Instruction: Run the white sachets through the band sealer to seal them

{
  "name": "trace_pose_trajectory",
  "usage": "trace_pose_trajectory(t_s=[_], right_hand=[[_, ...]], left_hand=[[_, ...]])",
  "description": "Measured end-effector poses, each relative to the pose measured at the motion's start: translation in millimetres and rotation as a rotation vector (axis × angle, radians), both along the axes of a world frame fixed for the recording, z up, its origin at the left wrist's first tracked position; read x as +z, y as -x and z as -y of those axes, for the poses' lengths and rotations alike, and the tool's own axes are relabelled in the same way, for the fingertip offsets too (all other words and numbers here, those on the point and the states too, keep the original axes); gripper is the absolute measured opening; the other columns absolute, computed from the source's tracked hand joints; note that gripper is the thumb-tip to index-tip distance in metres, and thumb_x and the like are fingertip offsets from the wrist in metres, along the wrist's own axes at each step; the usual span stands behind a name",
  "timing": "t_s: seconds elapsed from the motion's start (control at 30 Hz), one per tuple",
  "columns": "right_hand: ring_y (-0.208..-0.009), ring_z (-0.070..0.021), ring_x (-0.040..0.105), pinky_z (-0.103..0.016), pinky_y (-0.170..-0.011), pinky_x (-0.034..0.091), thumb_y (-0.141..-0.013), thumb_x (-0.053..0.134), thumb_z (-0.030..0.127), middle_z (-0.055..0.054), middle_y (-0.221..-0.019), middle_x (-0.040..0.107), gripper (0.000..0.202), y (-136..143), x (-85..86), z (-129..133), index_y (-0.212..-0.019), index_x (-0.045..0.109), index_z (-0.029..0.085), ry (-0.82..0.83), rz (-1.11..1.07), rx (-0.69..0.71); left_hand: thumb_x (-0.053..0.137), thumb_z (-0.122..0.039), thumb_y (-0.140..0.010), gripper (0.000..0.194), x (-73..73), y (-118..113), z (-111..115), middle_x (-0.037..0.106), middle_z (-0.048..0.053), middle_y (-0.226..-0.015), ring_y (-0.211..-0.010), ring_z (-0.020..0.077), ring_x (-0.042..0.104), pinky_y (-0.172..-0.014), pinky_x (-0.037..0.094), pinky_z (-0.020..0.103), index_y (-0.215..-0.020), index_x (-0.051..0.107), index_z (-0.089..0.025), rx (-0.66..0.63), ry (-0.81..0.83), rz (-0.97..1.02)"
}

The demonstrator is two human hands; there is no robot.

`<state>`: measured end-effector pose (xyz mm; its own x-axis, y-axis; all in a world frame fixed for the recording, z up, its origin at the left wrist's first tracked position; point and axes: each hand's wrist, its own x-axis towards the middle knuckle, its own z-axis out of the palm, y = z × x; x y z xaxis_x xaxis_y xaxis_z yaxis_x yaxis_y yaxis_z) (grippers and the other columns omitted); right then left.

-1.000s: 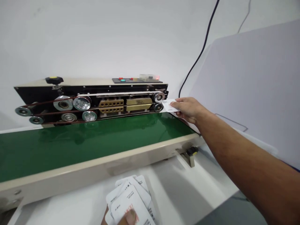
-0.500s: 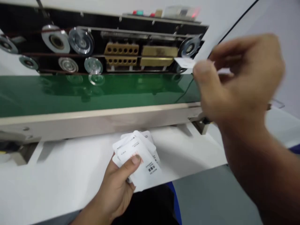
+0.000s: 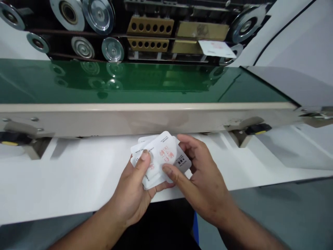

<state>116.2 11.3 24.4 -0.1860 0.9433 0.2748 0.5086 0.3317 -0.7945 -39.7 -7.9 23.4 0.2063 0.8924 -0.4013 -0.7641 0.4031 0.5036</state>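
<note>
My left hand (image 3: 131, 196) is closed round a fanned stack of small white sachets (image 3: 165, 140) printed in red and black, its thumb pressed on the upper face. From the right, my right hand (image 3: 205, 184) grips the top sachet of the same stack between thumb and fingers. Part of its fingers is hidden behind the stack. Another white sachet (image 3: 217, 49) sticks out flat from the right end of the band sealer (image 3: 201, 30), above its green conveyor belt (image 3: 156, 83), apart from both hands.
A pale conveyor rail (image 3: 156, 119) runs across, just beyond my hands. Black knobs (image 3: 258, 128) on metal brackets stick out below it. A white tabletop (image 3: 78, 180) lies underneath. Metal rollers (image 3: 99, 15) and brass blocks line the sealer.
My right hand has come down from the sealer's right end to the stack in my left hand. The sachet it held now sits in the sealer. The view has tilted down.
</note>
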Motion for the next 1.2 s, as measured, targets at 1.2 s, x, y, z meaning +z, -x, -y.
trace_pose_trajectory(t_s=[1.2], right_hand=[[-0.079, -0.0253, 0.073, -0.039, -0.062, 0.063, -0.092, 0.064, 0.032, -0.008, -0.100, 0.069, 0.048, 17, 8.3, 8, -0.135, 0.044, 0.033, 0.041, -0.375, -0.017]], left_hand=[[0.081, -0.044, -0.078, 0.076, -14.5, -11, 9, 0.078, 0.007, -0.110, -0.089, 0.0271, 0.075, -0.067, 0.061, 0.032, -0.144, 0.046, -0.032, -0.019, 0.143, -0.179]])
